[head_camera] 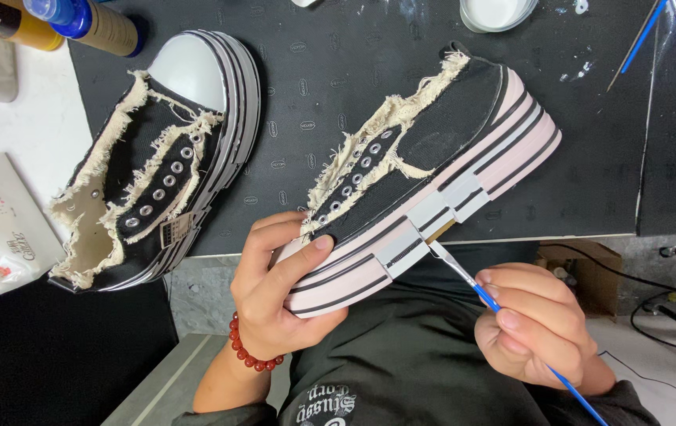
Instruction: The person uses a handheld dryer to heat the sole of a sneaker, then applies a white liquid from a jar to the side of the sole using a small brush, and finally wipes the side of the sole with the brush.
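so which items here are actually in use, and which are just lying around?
In use:
- left hand gripping the black platform shoe
- right hand holding a blue-handled brush, tip on the sole's side

Lying about:
- second shoe on the black mat
- paint bottles
- white cup
- spare brushes
- cardboard box

The person wore a dark charcoal cotton top (401,355) that filled the lower middle of the frame, with pale printed lettering (326,406) at the bottom edge, seen upside down. Both forearms were bare. The left hand (279,288), at centre left, carried a bracelet of round glossy red beads (247,351) around the wrist. The right hand (539,323), at lower right, wore nothing.
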